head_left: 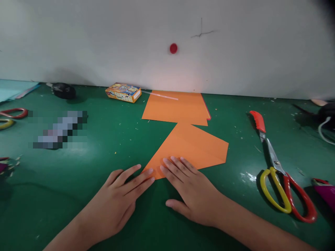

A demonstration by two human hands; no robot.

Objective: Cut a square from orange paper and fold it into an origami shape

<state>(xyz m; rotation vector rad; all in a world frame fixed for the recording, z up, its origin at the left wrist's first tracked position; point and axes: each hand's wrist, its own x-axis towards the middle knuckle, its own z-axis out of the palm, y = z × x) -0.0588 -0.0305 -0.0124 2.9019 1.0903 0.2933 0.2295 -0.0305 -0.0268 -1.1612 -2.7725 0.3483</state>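
An orange sheet of paper (193, 143), angular in outline as if folded, lies flat on the green table. At its lower left corner rest the fingertips of my left hand (123, 195), fingers stretched out. My right hand (193, 191) lies with fingers extended on the sheet's lower edge, its thumb spread to the left over the table. Neither hand grips anything. Just behind, a stack of orange paper (175, 108) reaches the wall, with a thin pale strip (164, 96) on top.
Scissors with yellow and red handles (277, 174) and a red-handled cutter (258, 122) lie at right. A small orange box (124, 92) stands by the white wall (104, 42). At left are a blurred-out object (61, 129), a black bundle (64, 90) and other scissors (15, 113).
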